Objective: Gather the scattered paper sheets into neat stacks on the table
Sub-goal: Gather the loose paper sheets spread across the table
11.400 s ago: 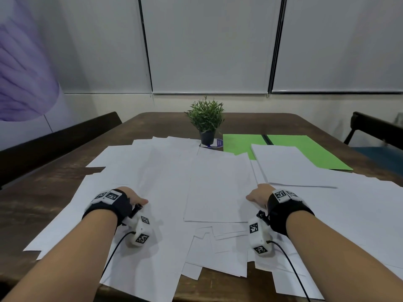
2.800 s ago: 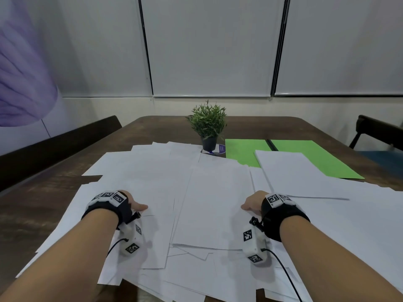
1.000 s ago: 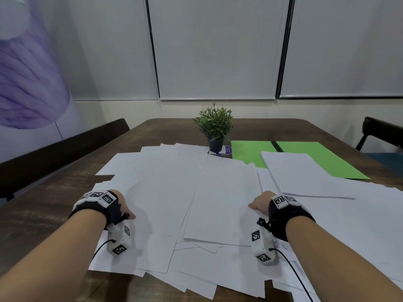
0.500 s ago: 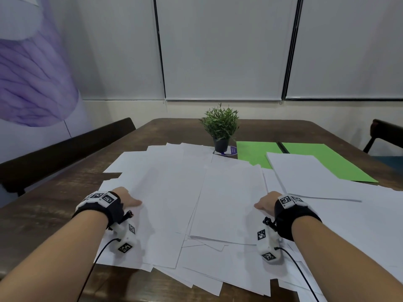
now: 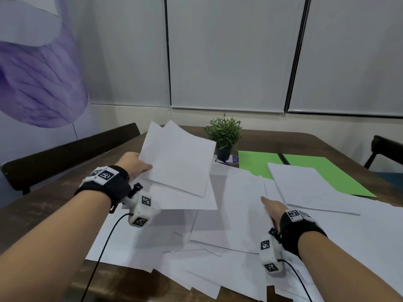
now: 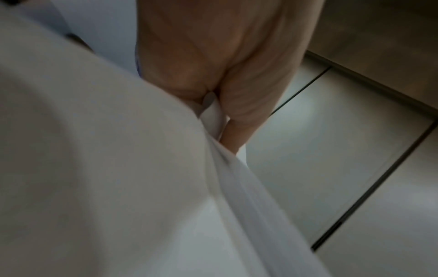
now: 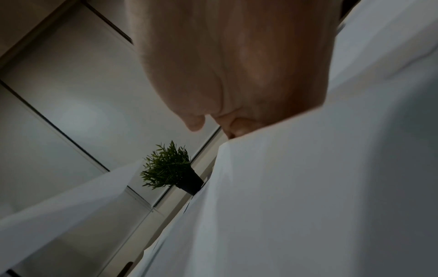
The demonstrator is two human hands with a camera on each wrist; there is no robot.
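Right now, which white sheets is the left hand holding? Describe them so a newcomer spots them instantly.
Start at the wooden table and find the small potted plant near its far edge. Just left of it, the left hand pinches a few white sheets by their left edge. Unlike the sheets lying flat, these are lifted and tilted.

head: high, facing table (image 5: 305, 144) | wrists: close, upward | shared: plant (image 5: 224, 136)

Loose paper sheets (image 5: 218, 253) lie all over the table (image 5: 32, 219). The left hand (image 5: 133, 164) holds a few sheets (image 5: 178, 162) up above the left side. The right hand (image 5: 272, 209) rests on papers, maybe under one edge. A small plant (image 5: 224, 136) stands behind, folders (image 5: 305, 171) to its right
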